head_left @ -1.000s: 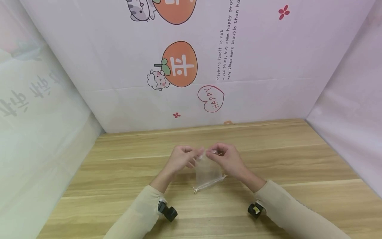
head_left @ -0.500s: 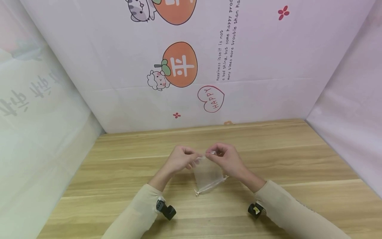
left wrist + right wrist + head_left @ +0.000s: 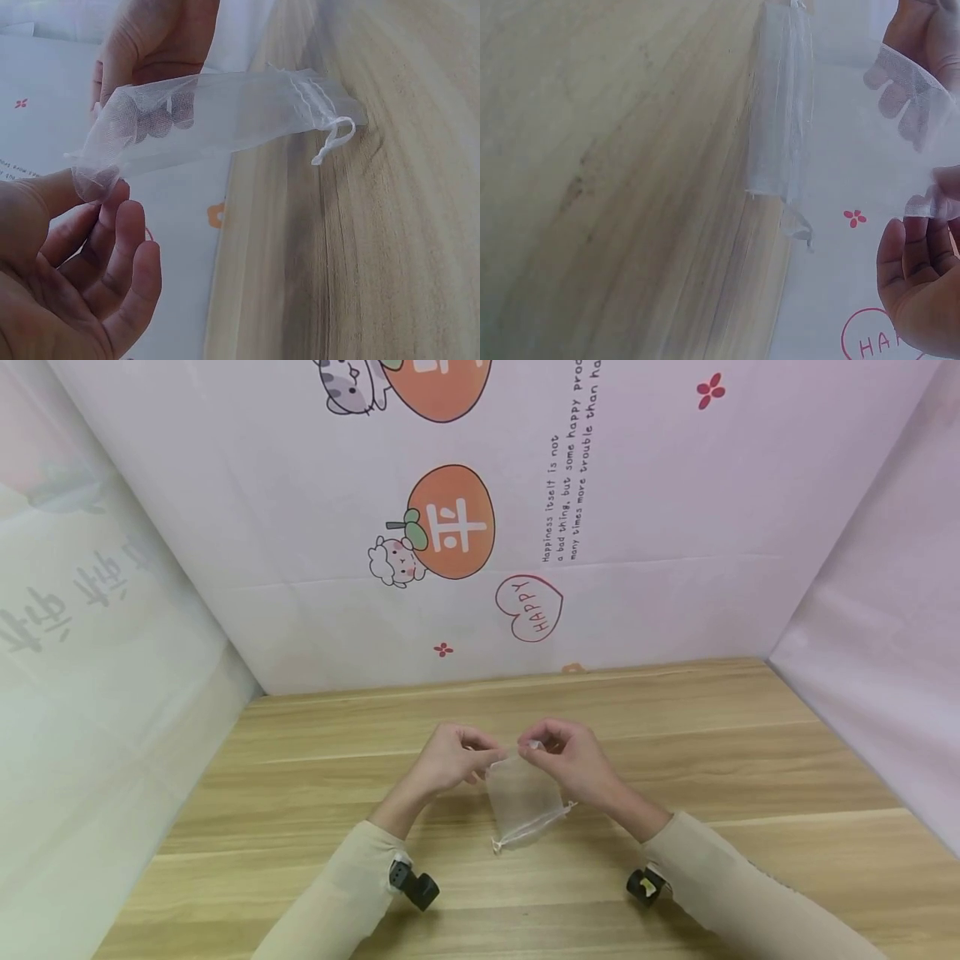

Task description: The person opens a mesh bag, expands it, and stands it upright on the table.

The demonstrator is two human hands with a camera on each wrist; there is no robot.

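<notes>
A sheer white drawstring organza bag (image 3: 525,793) hangs between my hands, its gathered drawstring end low, close over the table. My left hand (image 3: 455,758) pinches one upper corner between thumb and forefinger, the other fingers loosely curled. At the opposite upper corner my right hand (image 3: 567,758) pinches the bag the same way. Through the mesh in the left wrist view, fingertips of the right hand (image 3: 161,45) show behind the bag. A white cord loop (image 3: 334,141) sticks out from the drawstring end. The bag looks flat, with nothing visible inside.
A wood-grain table (image 3: 315,827) lies under both hands. White printed cloth walls (image 3: 660,527) rise at the back and on both sides. Each sleeve carries a small black wrist camera (image 3: 415,885).
The left hand has shifted slightly left. The bag's top edge is now stretched wider between the hands, and its lower end has swung a little down and right.
</notes>
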